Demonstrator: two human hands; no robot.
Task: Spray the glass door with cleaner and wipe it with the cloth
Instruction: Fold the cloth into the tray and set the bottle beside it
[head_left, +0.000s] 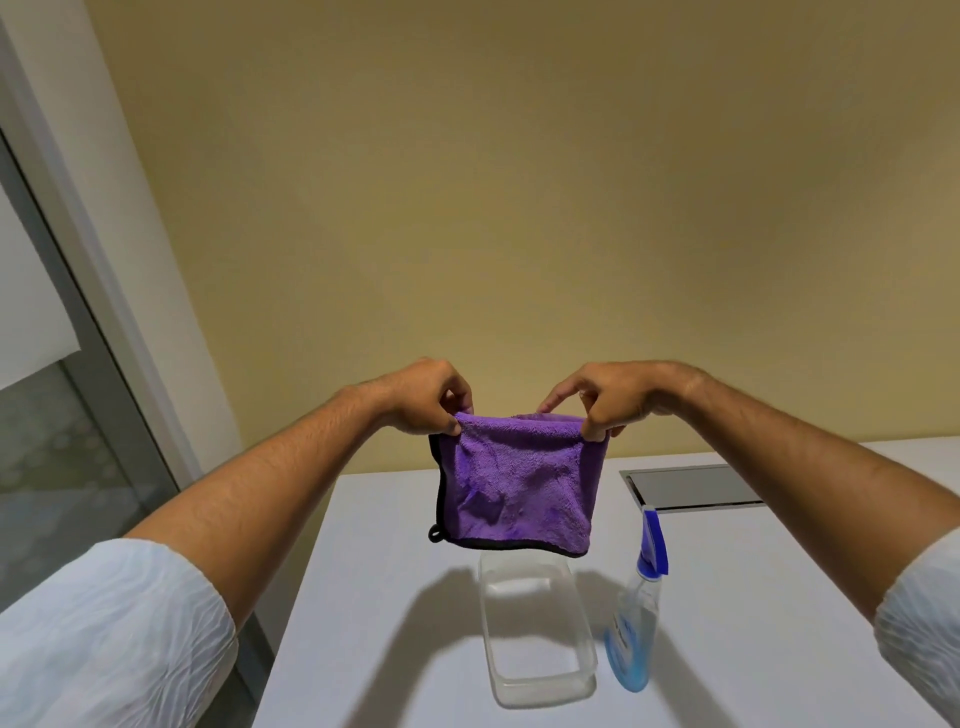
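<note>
A purple cloth (519, 483) with a black trim hangs folded in the air above the table. My left hand (426, 397) pinches its upper left corner and my right hand (602, 400) pinches its upper right corner. A clear spray bottle (636, 618) with blue cleaner and a blue nozzle stands on the white table (395, 597), below and to the right of the cloth. The glass door (57, 457) with a grey frame is at the far left, partly frosted.
A clear plastic container (535, 634) sits on the table right under the cloth, beside the bottle. A grey recessed panel (691, 486) lies in the tabletop at the right. A beige wall rises behind the table.
</note>
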